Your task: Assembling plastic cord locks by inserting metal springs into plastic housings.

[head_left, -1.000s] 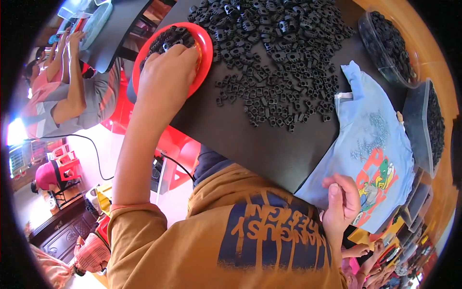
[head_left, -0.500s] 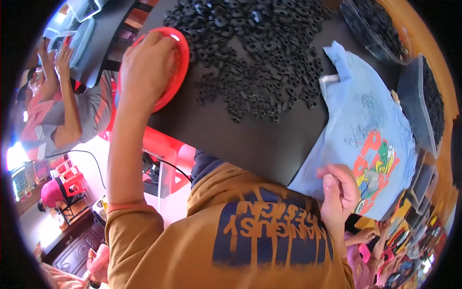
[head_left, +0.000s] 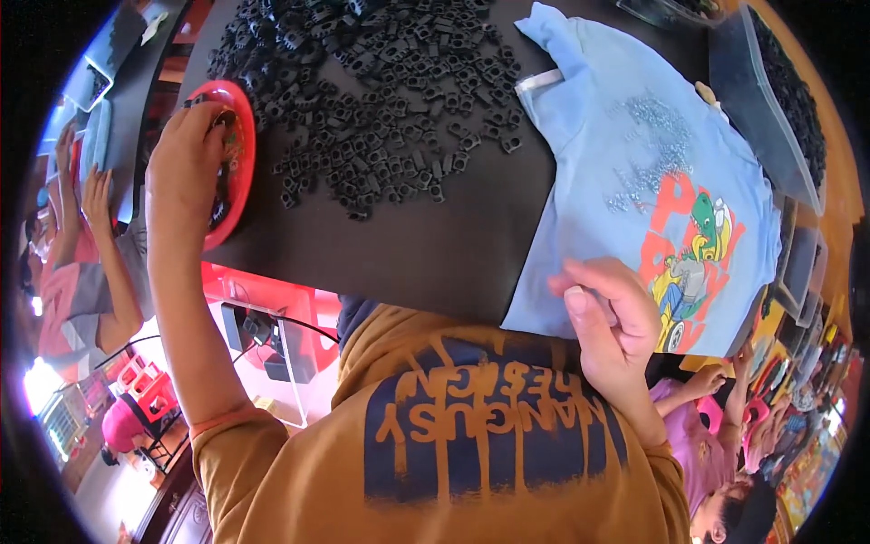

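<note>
At the far left my left hand reaches over a red plastic bowl. Its fingers curl down inside the rim, and what they hold is hidden. Dark pieces show in the bowl beside the fingertips. My right hand hovers at the near side of a light blue T-shirt spread on the dark table. Thumb and forefinger are half bent and slightly apart, with nothing visible between them. Small silvery pieces lie scattered on the shirt above its cartoon print. Many small black plastic parts are heaped beyond.
Clear plastic bins with black parts line the right side. A person sits at the lower right, and another person's arms show at the left. A red stool stands below the table's near edge, close to a black cable.
The view has shifted, so the table, bowl and shirt appear further left. My left hand stays at the red bowl, and my right hand remains near the shirt.
</note>
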`<state>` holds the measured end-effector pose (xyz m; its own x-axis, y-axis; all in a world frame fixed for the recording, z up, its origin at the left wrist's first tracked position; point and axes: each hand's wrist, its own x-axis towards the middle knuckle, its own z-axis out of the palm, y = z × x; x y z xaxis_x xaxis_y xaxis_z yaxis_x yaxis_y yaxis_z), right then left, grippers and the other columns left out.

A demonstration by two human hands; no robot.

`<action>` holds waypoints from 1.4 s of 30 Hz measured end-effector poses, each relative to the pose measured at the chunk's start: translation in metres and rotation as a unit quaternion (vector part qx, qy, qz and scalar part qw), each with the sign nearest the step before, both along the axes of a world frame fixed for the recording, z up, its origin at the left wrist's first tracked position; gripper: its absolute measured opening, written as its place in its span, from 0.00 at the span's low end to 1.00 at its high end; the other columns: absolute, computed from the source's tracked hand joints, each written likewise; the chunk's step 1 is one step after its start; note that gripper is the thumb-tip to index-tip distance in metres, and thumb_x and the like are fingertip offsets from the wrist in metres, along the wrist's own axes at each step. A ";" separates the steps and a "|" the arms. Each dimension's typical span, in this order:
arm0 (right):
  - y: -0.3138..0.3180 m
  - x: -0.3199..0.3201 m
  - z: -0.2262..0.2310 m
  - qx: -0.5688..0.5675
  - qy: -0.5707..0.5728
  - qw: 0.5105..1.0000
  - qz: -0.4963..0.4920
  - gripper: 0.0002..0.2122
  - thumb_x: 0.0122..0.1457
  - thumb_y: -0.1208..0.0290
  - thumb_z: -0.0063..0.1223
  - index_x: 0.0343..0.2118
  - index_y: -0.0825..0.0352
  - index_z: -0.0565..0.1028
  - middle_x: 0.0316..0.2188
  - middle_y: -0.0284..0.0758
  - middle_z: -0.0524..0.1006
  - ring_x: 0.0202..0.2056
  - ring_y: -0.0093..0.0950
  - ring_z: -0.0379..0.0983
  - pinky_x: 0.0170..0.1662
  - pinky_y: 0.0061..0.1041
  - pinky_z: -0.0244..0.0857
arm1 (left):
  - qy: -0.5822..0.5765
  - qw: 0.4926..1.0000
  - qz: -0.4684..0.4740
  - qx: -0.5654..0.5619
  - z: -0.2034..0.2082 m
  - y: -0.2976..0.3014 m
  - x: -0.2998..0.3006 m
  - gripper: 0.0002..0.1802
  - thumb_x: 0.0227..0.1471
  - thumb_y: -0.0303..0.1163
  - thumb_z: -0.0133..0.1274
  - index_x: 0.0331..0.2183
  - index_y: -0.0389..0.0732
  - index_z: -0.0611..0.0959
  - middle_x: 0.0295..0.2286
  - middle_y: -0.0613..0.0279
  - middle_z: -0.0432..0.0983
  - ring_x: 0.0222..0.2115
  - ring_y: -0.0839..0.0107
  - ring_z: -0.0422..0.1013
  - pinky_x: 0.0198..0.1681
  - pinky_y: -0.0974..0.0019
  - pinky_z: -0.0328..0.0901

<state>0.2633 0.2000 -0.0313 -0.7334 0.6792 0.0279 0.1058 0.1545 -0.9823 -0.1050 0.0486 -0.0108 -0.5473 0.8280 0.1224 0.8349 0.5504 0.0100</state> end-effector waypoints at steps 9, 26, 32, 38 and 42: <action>-0.002 -0.005 0.014 -0.080 0.020 0.997 0.013 0.11 0.55 0.80 0.51 0.42 0.73 0.73 0.32 0.37 0.77 0.33 0.26 0.73 0.38 0.22 0.65 | -0.435 0.857 0.063 0.267 0.048 0.015 0.087 0.17 0.49 0.18 0.46 0.43 0.32 0.75 0.36 0.57 0.76 0.23 0.81 0.69 0.26 0.81 0.61; 0.002 -0.001 0.010 -0.319 0.185 0.929 0.030 0.11 0.57 0.82 0.50 0.43 0.74 0.72 0.39 0.36 0.75 0.39 0.21 0.71 0.44 0.20 0.64 | -0.648 0.709 -0.117 0.252 0.023 0.068 0.208 0.17 0.50 0.13 0.45 0.44 0.35 0.76 0.38 0.60 0.76 0.24 0.85 0.67 0.25 0.80 0.64; 0.008 0.006 0.003 -0.245 0.151 0.958 0.003 0.09 0.55 0.82 0.51 0.40 0.73 0.72 0.33 0.38 0.77 0.36 0.25 0.75 0.41 0.26 0.69 | -0.244 0.918 -0.161 0.266 0.002 0.089 0.168 0.09 0.45 0.18 0.53 0.32 0.38 0.81 0.28 0.58 0.74 0.26 0.66 0.71 0.29 0.69 0.64; 0.006 0.008 0.000 -0.306 0.166 0.937 -0.028 0.09 0.54 0.83 0.53 0.39 0.73 0.74 0.35 0.35 0.76 0.38 0.20 0.71 0.43 0.20 0.63 | -0.136 0.949 -0.192 0.211 -0.009 0.099 0.165 0.11 0.40 0.24 0.58 0.32 0.39 0.81 0.28 0.61 0.72 0.27 0.64 0.69 0.31 0.65 0.61; 0.007 0.008 -0.002 -0.293 0.180 0.939 -0.022 0.09 0.53 0.83 0.53 0.39 0.73 0.74 0.35 0.35 0.75 0.37 0.20 0.70 0.42 0.20 0.63 | -0.082 0.954 -0.232 0.173 -0.006 0.109 0.163 0.11 0.40 0.26 0.58 0.32 0.39 0.81 0.28 0.62 0.72 0.27 0.64 0.70 0.32 0.64 0.61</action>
<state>0.2715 0.2071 -0.0330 -0.7194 0.6842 -0.1198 -0.2556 -0.4211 -0.8703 0.0584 0.1578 -0.0167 -0.1677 0.9108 0.3774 0.9593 0.0626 0.2752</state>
